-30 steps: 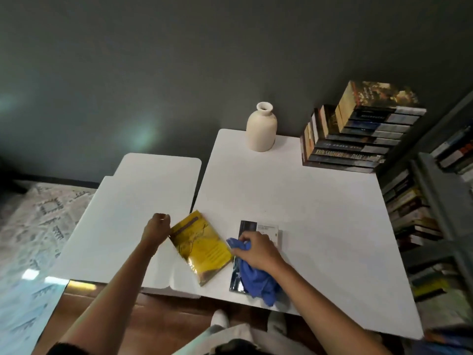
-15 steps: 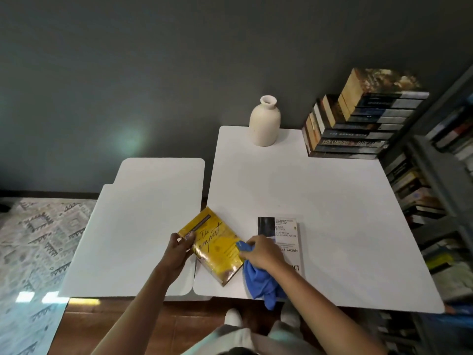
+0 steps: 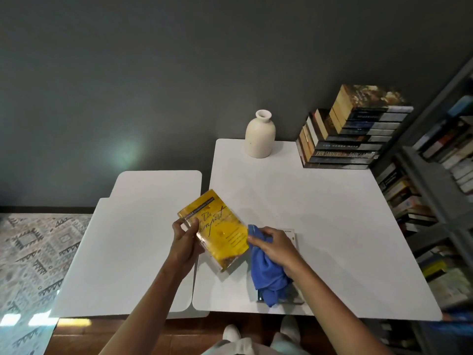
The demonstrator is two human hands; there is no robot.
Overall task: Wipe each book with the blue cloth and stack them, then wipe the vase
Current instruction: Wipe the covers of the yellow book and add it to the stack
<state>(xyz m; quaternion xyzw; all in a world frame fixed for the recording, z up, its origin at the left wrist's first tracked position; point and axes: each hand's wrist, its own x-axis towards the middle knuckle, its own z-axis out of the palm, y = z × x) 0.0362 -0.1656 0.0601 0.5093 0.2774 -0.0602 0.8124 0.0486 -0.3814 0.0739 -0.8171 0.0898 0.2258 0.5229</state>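
Note:
My left hand (image 3: 184,240) grips a yellow paperback (image 3: 217,229) by its left edge and holds it tilted above the near edge of the white table (image 3: 307,201). My right hand (image 3: 275,243) clutches the bunched blue cloth (image 3: 266,270) right beside the book's lower right edge. A second book (image 3: 291,233) lies flat on the table under my right hand, mostly hidden by the hand and cloth. The cream vase (image 3: 260,135) stands upright at the table's far edge. A tall stack of books (image 3: 350,134) sits at the far right corner.
A lower white table (image 3: 133,239) adjoins on the left. A bookshelf (image 3: 435,201) full of books lines the right side. A dark wall rises behind the tables. A patterned rug (image 3: 30,252) covers the floor at left.
My left hand has taken hold of the yellow book and lifted it off the table, front cover now facing up. My right hand with the cloth stays over the second book.

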